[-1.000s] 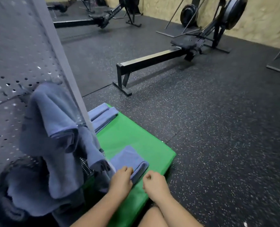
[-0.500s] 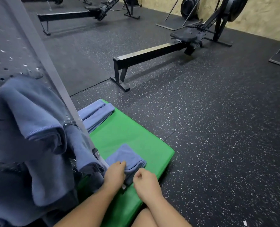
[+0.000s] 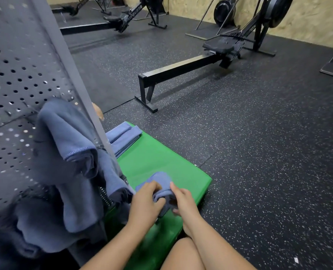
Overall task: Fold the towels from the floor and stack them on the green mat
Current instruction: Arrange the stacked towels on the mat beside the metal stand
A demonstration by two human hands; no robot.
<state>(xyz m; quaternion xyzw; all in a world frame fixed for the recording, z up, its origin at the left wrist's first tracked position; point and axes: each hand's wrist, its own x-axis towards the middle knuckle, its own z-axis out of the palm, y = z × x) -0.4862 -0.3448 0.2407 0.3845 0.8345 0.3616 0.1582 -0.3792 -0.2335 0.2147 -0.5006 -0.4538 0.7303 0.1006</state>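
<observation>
A green mat (image 3: 158, 158) lies on the dark rubber floor in front of me. On its near end sits a small folded blue towel (image 3: 159, 179). My left hand (image 3: 146, 199) grips the towel's near left edge, and my right hand (image 3: 183, 199) pinches its near right edge. A stack of folded blue towels (image 3: 122, 135) rests at the mat's far left corner. More blue towels (image 3: 68, 152) hang crumpled over a perforated grey panel (image 3: 15, 75) to my left.
A black rowing machine (image 3: 200, 63) stands on the floor beyond the mat, with another rower (image 3: 111, 22) farther back. Speckled rubber floor (image 3: 259, 152) spreads to the right. My bare knee (image 3: 183, 256) is at the bottom edge.
Both hands have closed onto the near edge of the small towel and bunched it up, where earlier they lay on and beside it. The view has shifted slightly.
</observation>
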